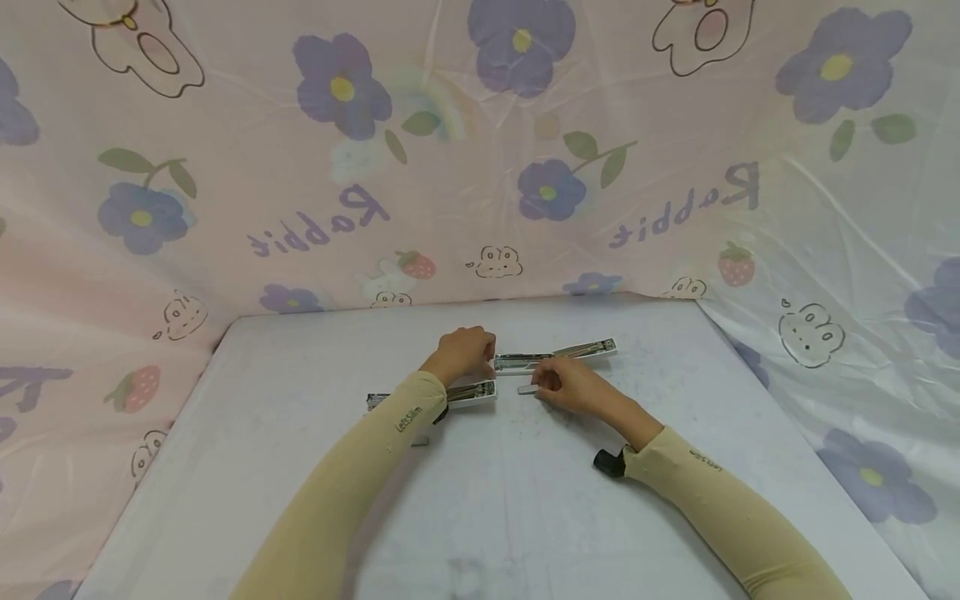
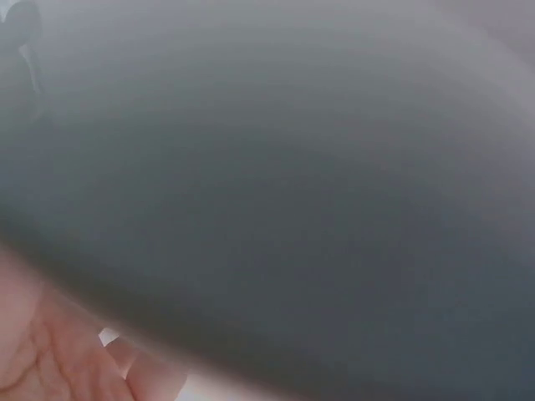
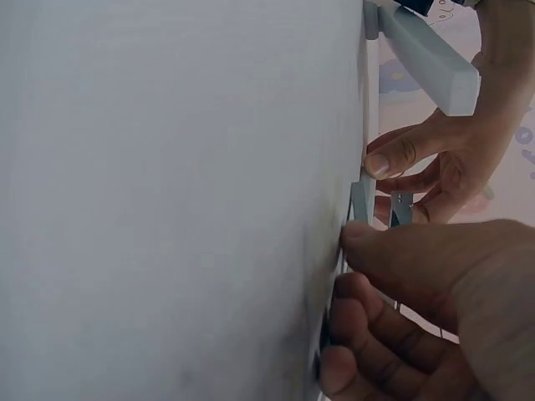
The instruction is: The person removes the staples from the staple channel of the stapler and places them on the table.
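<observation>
In the head view, a white stapler (image 1: 592, 350) lies spread open at the back of the table, its metal magazine showing. My left hand (image 1: 465, 352) grips its left end between thumb and fingers. Just in front of it, my right hand (image 1: 567, 385) pinches a short grey strip of staples (image 1: 526, 389), held low over the tabletop. The right wrist view shows this strip (image 3: 359, 200) at the thumb tip, close to the left hand (image 3: 443, 159). A dark blur fills most of the left wrist view, leaving part of the left palm (image 2: 58, 359) visible.
A second open stapler (image 1: 476, 392) lies nearer, partly hidden by the left forearm. Another small grey strip (image 1: 420, 442) rests on the white table (image 1: 525, 517) beside that sleeve. A patterned curtain (image 1: 450, 167) stands behind the table's back edge.
</observation>
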`<control>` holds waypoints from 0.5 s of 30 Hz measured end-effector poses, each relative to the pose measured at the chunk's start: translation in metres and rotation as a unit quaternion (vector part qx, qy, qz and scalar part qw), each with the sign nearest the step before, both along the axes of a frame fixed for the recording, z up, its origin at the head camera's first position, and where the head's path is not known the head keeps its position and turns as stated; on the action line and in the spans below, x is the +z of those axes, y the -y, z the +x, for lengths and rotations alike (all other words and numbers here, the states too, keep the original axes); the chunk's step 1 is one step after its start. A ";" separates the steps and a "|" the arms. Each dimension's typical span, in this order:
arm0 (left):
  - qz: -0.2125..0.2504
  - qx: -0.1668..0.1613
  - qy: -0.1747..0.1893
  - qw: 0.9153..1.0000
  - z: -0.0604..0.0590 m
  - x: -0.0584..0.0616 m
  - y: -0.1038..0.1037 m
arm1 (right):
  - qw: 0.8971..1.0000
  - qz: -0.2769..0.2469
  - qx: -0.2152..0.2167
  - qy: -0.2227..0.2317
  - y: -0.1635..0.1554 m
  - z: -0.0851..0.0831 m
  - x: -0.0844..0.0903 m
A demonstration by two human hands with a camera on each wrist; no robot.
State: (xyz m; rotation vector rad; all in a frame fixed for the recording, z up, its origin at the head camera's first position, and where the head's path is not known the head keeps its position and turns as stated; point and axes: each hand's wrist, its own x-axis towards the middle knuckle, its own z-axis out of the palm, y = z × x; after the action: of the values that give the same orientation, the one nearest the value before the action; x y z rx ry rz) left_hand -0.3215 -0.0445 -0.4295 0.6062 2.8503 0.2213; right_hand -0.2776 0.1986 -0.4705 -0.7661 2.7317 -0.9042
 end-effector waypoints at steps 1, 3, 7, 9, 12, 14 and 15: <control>0.001 -0.001 0.003 1.000 0.000 0.001 0.000 | 1.000 0.001 -0.001 -0.001 0.000 0.000 0.000; 0.004 -0.001 0.010 1.000 0.000 0.001 0.001 | 1.000 0.002 -0.001 -0.001 -0.001 0.000 -0.001; 0.026 -0.001 0.033 0.999 -0.002 0.000 0.008 | 1.000 0.005 0.001 -0.001 -0.002 -0.001 -0.001; 0.044 -0.001 0.049 0.998 -0.003 0.000 0.013 | 1.000 0.004 -0.001 0.001 -0.002 0.000 -0.002; 0.073 0.002 0.075 0.994 -0.002 0.001 0.021 | 1.000 0.003 0.001 0.000 -0.002 0.000 -0.001; 0.090 0.005 0.086 0.992 0.000 0.001 0.026 | 1.000 0.000 0.003 -0.002 -0.003 0.001 -0.001; 0.099 0.008 0.089 0.991 0.002 0.001 0.030 | 1.000 -0.002 0.006 -0.004 -0.003 0.002 0.000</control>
State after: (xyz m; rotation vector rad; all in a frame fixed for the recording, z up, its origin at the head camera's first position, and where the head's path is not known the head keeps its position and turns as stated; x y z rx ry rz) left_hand -0.3192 -0.0740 -0.4283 0.5687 2.6805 0.5380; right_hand -0.2756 0.2017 -0.4708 -0.7879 2.7291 -0.9072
